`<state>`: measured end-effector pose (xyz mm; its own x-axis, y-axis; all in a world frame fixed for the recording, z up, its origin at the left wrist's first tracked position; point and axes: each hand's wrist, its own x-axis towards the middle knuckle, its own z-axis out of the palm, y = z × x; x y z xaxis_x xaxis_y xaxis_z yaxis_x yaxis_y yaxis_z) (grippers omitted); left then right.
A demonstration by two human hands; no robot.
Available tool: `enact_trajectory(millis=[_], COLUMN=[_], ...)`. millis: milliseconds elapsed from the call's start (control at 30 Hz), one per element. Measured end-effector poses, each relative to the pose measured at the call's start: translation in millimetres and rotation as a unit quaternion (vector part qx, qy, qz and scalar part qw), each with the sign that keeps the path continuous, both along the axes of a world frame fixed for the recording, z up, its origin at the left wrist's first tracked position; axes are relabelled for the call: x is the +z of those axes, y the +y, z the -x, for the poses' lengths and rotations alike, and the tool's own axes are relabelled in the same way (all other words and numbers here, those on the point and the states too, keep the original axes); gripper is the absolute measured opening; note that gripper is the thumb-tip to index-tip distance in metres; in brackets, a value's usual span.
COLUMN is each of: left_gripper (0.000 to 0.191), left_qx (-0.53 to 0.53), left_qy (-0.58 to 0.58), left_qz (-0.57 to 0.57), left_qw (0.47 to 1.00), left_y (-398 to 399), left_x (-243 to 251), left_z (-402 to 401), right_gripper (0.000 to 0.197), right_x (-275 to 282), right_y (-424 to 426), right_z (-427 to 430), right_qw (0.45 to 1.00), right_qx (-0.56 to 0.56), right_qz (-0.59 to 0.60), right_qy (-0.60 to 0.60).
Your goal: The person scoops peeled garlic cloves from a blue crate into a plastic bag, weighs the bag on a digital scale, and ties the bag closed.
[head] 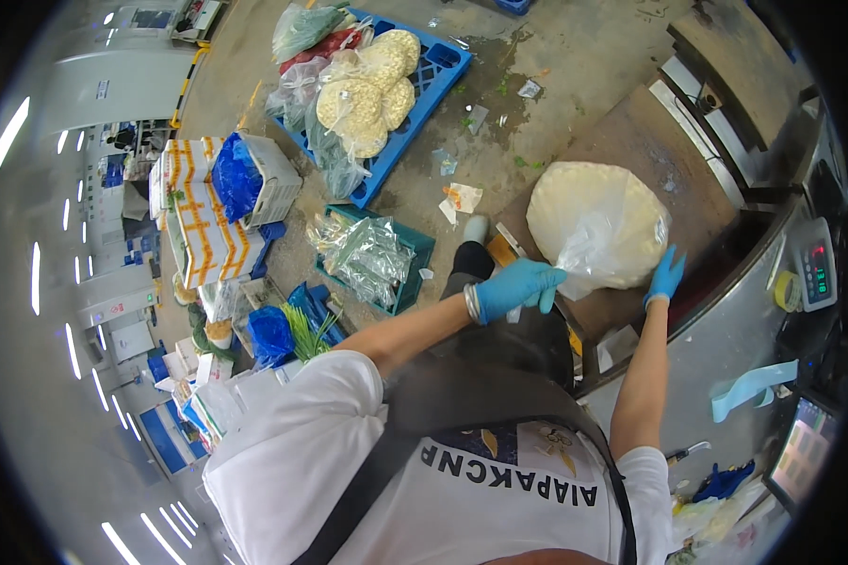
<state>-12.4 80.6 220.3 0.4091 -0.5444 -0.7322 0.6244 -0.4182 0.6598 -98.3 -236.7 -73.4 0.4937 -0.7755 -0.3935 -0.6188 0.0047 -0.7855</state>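
A large clear plastic bag (593,219) full of pale, cream-coloured pieces lies on a brown platform (625,145) in front of me. What the pieces are I cannot tell. My left hand (516,288), in a blue glove, is closed around the gathered neck of this bag, at its near left corner. On the other side, my right hand (666,275), also blue-gloved, rests against the bag's near right edge with its fingers spread. Shiny folds of plastic run from the neck over the near side of the bag.
Similar filled bags (364,99) lie on a blue plastic pallet (424,106). A green crate (413,258) of bagged goods stands left of my boot (475,229). At right, a metal counter (707,339) carries a digital display unit (815,265), tape (787,291) and a knife (689,452).
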Motion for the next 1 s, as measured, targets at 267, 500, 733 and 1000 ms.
enact_trajectory(millis=[267, 500, 733, 1000], left_gripper=[0.046, 0.037, 0.035, 0.021], left_qx=[0.056, 0.286, 0.4, 0.575], left_qy=[0.022, -0.131, -0.169, -0.005], left_qz=[0.088, 0.094, -0.052, -0.128], left_qw=[0.994, 0.945, 0.899, 0.808], left_y=[132, 330, 503, 646], left_x=[12, 13, -48, -270], left_z=[-130, -285, -440, -488], right_gripper=[0.092, 0.091, 0.054, 0.054], right_x=[59, 79, 190, 150], right_y=[188, 404, 492, 476], right_z=[-12, -200, -305, -193], right_qw=[0.867, 0.801, 0.856, 0.898], right_qx=[-0.134, 0.096, 0.331, 0.361], right_qz=[-0.478, -0.583, -0.397, -0.176], right_qy=[-0.032, 0.096, 0.004, 0.179])
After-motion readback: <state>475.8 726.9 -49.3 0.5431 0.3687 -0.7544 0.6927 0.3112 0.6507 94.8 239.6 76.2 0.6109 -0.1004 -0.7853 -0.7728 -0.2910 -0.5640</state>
